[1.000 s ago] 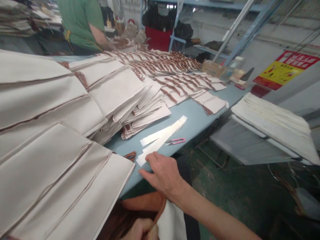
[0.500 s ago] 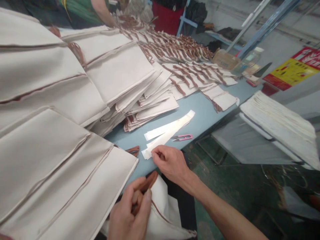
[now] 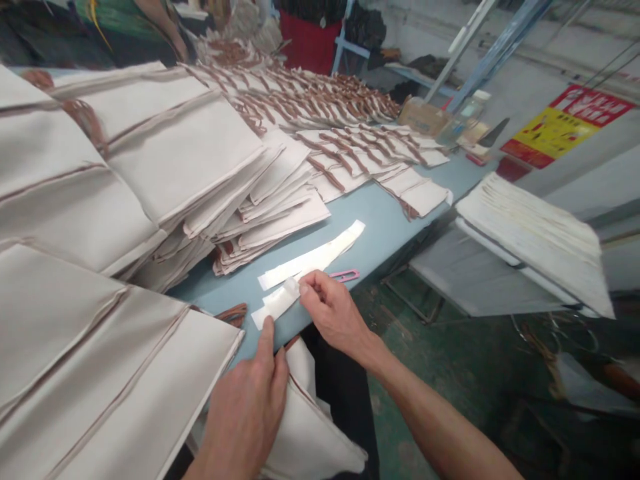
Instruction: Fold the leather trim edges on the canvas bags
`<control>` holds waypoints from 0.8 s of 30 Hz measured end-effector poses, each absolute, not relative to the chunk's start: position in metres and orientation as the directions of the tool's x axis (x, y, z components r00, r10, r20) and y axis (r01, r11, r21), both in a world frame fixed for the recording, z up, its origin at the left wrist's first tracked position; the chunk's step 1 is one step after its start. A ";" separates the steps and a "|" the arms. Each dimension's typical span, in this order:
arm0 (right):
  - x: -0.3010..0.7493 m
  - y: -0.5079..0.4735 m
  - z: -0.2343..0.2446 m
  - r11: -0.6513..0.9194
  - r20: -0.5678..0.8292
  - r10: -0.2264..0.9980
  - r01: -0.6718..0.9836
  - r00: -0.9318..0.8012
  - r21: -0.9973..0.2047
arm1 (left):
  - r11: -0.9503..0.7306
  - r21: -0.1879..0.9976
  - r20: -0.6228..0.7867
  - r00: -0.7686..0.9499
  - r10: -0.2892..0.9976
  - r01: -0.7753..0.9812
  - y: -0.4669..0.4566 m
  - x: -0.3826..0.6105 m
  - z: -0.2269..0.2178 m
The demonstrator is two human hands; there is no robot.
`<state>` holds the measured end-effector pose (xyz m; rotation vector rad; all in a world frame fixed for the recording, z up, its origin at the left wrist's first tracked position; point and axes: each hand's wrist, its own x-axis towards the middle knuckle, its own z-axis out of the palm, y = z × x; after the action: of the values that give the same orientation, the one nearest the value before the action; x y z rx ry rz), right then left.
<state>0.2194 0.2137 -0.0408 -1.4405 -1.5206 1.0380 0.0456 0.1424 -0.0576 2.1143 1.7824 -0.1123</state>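
Note:
Several white strips (image 3: 320,255) lie overlapping on the blue-grey table. My right hand (image 3: 333,310) is closed in a pinch on one white strip (image 3: 279,303), whose part near the fingers curls up off the table. My left hand (image 3: 245,403) has its index fingertip pressed on the near end of that strip. Its other fingers are curled out of sight against a cream cloth pouch (image 3: 310,427) with brown edging, which hangs over my lap. Pink thread snips (image 3: 345,275) lie just beyond my right hand, partly hidden by it.
Stacks of cream pouches (image 3: 180,147) fill the left side. Farther back lie rows of pouches with brown cords (image 3: 320,100). A clear bottle (image 3: 465,120) and a cardboard box (image 3: 424,117) stand at the table's far end. A white stack (image 3: 535,233) sits on a stand at right. Another person's arm (image 3: 163,23) shows at top left.
My left hand has moved up to the strips, its index finger now stretched onto one. My right hand has lifted part of that strip into a curl. The view has shifted right.

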 end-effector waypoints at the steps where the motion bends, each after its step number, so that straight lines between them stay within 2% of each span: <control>1: 0.227 0.221 -0.036 0.014 0.012 1.000 0.325 -0.010 -0.946 | -0.131 0.193 -0.313 0.187 0.931 0.973 0.143 0.048 -0.055; 3: 0.243 0.242 -0.029 -0.011 0.006 0.998 0.251 0.067 -0.968 | -0.126 0.136 -0.339 0.166 0.926 0.983 0.144 0.052 -0.050; 6: 0.268 0.277 -0.023 -0.066 -0.047 0.982 0.099 0.183 -0.993 | -0.131 0.118 -0.339 0.164 0.926 0.984 0.145 0.055 -0.047; 10: 0.301 0.310 -0.023 -0.135 -0.175 0.938 -0.150 0.300 -0.979 | -0.116 0.147 -0.321 0.159 0.934 0.982 0.142 0.048 -0.063; 13: 0.323 0.324 -0.027 -0.169 -0.278 0.899 -0.319 0.337 -0.933 | -0.134 0.209 -0.228 0.182 0.956 0.969 0.137 0.036 -0.082; 16: 0.342 0.337 -0.031 -0.163 -0.355 0.857 -0.456 0.374 -0.875 | -0.151 0.224 -0.202 0.197 0.959 0.963 0.133 0.027 -0.095; 20: 0.361 0.360 -0.036 -0.120 -0.407 0.817 -0.572 0.407 -0.812 | -0.152 0.223 -0.195 0.197 0.961 0.963 0.130 0.024 -0.098; 24: 0.374 0.389 -0.036 -0.072 -0.404 0.809 -0.609 0.428 -0.790 | -0.159 0.241 -0.177 0.204 0.963 0.958 0.130 0.023 -0.097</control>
<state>0.3740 0.3892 -0.0363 -1.1467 -0.2209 1.1832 0.0232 0.1302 -0.0974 2.1857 1.8115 0.0251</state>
